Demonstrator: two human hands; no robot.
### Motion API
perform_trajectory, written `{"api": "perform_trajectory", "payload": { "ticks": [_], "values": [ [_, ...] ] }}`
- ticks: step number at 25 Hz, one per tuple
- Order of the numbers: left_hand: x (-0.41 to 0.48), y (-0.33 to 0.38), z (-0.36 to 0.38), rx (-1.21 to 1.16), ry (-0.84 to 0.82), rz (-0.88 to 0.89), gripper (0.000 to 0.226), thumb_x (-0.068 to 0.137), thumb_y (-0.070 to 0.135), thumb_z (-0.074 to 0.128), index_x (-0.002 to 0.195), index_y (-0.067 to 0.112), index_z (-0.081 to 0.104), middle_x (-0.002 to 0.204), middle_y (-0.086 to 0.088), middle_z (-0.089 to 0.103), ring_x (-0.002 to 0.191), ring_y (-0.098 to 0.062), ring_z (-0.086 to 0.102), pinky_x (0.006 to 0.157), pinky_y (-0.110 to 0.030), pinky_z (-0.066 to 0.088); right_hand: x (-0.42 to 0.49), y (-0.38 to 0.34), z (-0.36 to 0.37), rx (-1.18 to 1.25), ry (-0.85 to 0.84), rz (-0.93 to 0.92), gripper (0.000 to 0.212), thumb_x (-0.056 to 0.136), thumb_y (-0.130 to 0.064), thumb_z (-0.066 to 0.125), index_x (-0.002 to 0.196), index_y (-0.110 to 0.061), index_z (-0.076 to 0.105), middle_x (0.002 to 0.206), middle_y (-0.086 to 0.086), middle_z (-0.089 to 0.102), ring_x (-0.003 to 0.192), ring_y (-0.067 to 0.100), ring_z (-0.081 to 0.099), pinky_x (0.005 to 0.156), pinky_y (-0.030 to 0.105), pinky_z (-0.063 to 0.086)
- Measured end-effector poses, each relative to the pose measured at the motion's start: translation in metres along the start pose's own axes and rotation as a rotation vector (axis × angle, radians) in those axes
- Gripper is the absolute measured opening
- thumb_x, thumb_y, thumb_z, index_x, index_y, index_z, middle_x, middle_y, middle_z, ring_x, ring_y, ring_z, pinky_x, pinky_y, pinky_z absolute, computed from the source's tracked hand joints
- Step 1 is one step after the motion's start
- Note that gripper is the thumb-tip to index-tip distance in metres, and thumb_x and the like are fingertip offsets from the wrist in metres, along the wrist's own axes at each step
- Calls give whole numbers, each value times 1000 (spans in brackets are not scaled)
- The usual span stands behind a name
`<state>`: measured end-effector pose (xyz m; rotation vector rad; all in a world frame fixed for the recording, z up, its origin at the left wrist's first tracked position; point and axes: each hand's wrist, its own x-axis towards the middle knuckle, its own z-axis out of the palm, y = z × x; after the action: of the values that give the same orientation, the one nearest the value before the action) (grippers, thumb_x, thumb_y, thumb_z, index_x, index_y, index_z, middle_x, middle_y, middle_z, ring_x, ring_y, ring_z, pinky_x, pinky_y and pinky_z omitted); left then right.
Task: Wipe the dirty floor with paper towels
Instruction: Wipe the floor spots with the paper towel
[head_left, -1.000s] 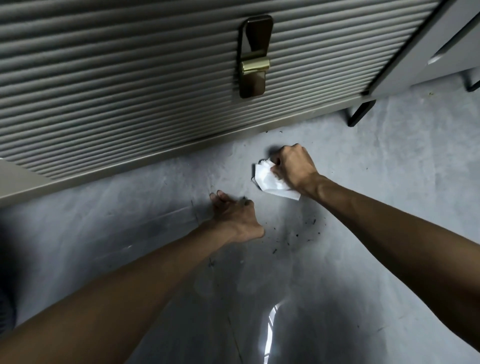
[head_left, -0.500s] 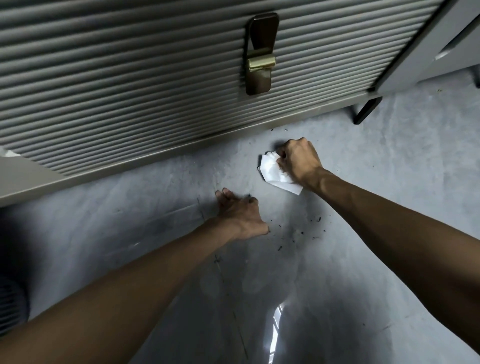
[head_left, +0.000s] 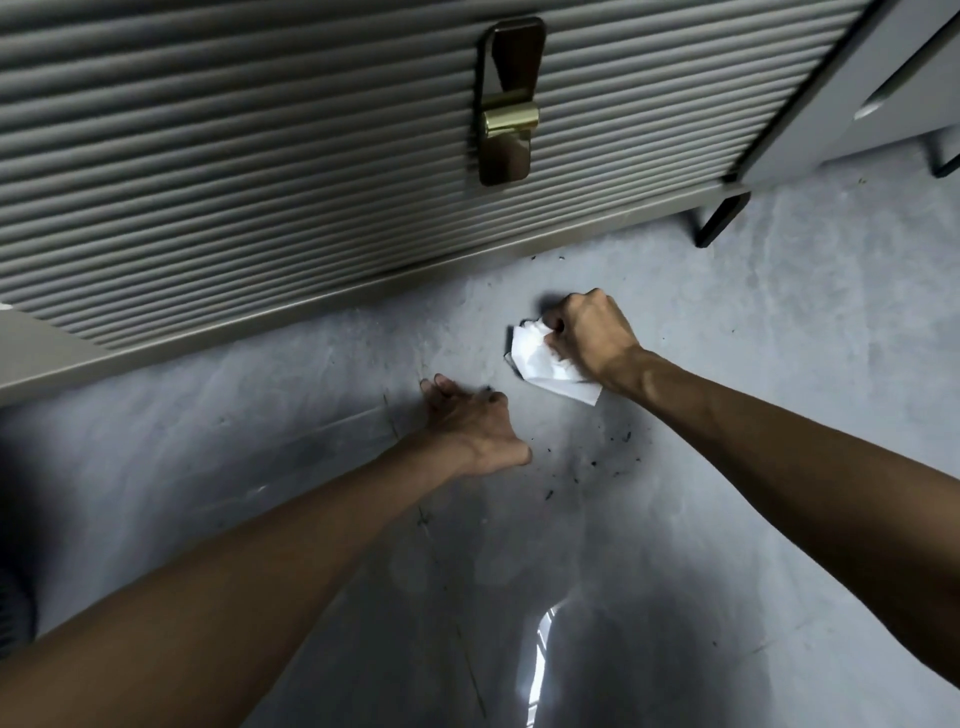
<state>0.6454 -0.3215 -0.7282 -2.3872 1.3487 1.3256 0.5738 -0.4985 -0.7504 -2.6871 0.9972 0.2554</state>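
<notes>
A crumpled white paper towel (head_left: 540, 361) lies pressed on the grey floor (head_left: 753, 364), gripped by my right hand (head_left: 589, 338) a short way in front of the cabinet. My left hand (head_left: 475, 426) rests flat on the floor to the left and nearer me, fingers spread, holding nothing. Small dark crumbs of dirt (head_left: 602, 457) are scattered on the floor between and just below the two hands. A few more specks (head_left: 545, 257) lie along the cabinet base.
A ribbed grey cabinet front (head_left: 260, 156) with a brown and brass handle (head_left: 509, 104) fills the top of the view. A thin black leg (head_left: 719, 221) stands at its right corner, beside a second cabinet (head_left: 883, 93). A dark round object (head_left: 15, 608) sits at the left edge.
My right hand with the paper towel has shifted slightly away from the cabinet and toward me after edging closer to it. The left hand stays planted in the same spot.
</notes>
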Motion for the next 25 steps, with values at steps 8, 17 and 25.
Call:
{"api": "perform_trajectory", "payload": {
  "ticks": [8,17,25],
  "values": [
    [-2,3,-2,-12,-10,-34,87,80,43,55,148,8,15,146,-45,-12,137,-58,-15,116,-57,5,13,1,-5,3,-3,39,6,73,-9,66,78,-10,70,83,20,69,81,35,63,63,23,32],
    [-5,1,-2,27,10,7,82,80,44,54,147,9,21,150,-38,9,140,-54,-9,116,-57,2,7,-2,-1,73,-1,100,6,76,-11,67,82,-9,70,88,19,69,88,34,62,67,25,39],
    [-9,4,-4,0,-27,-27,87,82,44,55,151,12,11,147,-42,-13,137,-55,-19,117,-57,3,16,0,-6,46,42,99,2,76,-9,67,77,-7,67,83,20,67,82,35,62,65,28,41]
  ]
}}
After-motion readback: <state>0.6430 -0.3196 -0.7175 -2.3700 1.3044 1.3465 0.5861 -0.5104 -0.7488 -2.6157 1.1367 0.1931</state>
